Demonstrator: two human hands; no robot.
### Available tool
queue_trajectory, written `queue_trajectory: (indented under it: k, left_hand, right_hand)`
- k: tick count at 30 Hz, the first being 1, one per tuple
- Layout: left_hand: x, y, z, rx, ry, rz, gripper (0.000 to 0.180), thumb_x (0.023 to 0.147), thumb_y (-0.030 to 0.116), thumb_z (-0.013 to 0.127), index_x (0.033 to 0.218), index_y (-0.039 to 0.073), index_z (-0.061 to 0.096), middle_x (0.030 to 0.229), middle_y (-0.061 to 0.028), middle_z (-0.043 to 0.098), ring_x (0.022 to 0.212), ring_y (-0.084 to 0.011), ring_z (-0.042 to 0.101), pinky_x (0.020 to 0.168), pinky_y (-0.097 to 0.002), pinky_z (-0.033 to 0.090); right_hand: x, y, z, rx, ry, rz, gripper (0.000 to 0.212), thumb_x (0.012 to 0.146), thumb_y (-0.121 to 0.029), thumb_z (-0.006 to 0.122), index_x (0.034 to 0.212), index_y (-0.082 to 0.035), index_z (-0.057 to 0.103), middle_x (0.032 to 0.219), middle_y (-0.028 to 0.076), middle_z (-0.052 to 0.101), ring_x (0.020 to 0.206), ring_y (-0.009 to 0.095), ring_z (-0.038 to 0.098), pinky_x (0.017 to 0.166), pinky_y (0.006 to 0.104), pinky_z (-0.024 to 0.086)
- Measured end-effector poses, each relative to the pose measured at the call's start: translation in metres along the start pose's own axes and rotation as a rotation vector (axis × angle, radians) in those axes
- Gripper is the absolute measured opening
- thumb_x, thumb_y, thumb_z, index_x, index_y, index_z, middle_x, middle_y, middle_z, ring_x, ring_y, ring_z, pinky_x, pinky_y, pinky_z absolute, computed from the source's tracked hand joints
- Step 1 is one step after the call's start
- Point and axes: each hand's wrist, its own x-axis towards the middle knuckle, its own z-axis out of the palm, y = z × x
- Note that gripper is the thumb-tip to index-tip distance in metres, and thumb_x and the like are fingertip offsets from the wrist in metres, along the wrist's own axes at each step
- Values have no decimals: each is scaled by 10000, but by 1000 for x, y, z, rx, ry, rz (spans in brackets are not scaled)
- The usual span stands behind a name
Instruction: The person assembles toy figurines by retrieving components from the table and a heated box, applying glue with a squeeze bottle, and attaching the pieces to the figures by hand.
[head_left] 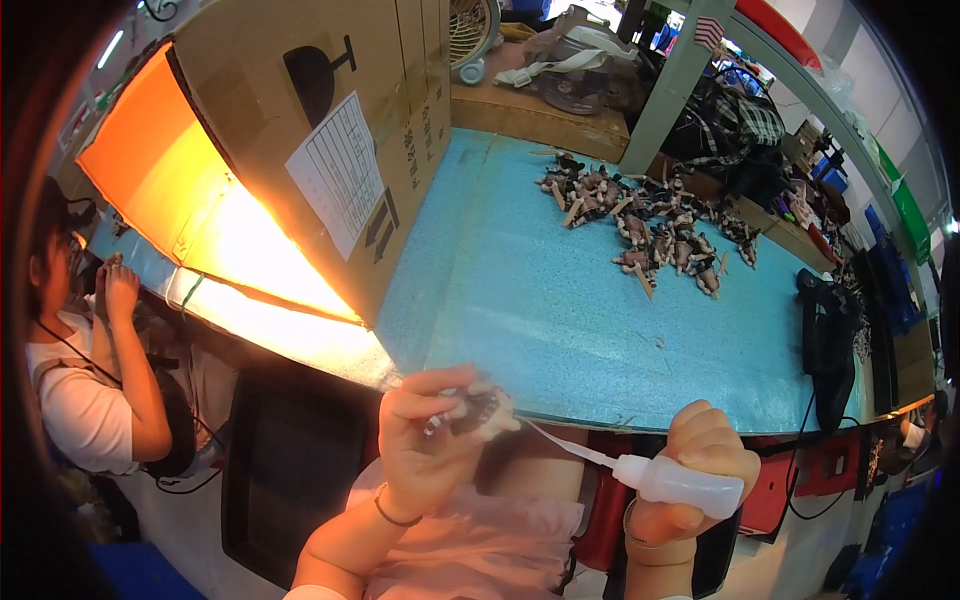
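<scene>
My left hand [425, 440] pinches a small dark and pale figure piece [483, 410] just in front of the near edge of the blue table [560, 320]. My right hand [700, 465] is wrapped around a white squeeze bottle [680, 483]. Its long thin nozzle [565, 445] points left and reaches the small piece. A bracelet sits on each wrist. Both hands hover over my lap, which is covered in pink cloth.
A pile of several similar small figures [650, 225] lies at the far side of the table. A large cardboard box [310, 140] stands to the left with bright light under it. Another person [90, 370] sits at the far left. A black bag [830, 340] hangs at the right.
</scene>
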Motion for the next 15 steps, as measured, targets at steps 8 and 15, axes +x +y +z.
queue_trajectory:
  k: [8,15]
  left_hand:
    - [0,3,3,6,2,11,414,701,-170,600,1022,27,427,1183,-204,423,1084,-301,506,866,-388,486]
    - [2,5,1,-16,10,8,390,702,-160,611,1010,19,456,1185,-202,423,1075,-301,513,873,-398,484]
  right_hand:
    - [3,3,-3,32,-76,-60,557,758,-614,540,812,-79,394,621,2,356,536,112,325,515,259,266]
    - [5,-3,-4,-52,-119,-70,540,774,-608,525,802,-87,386,631,-2,350,543,112,323,516,261,261]
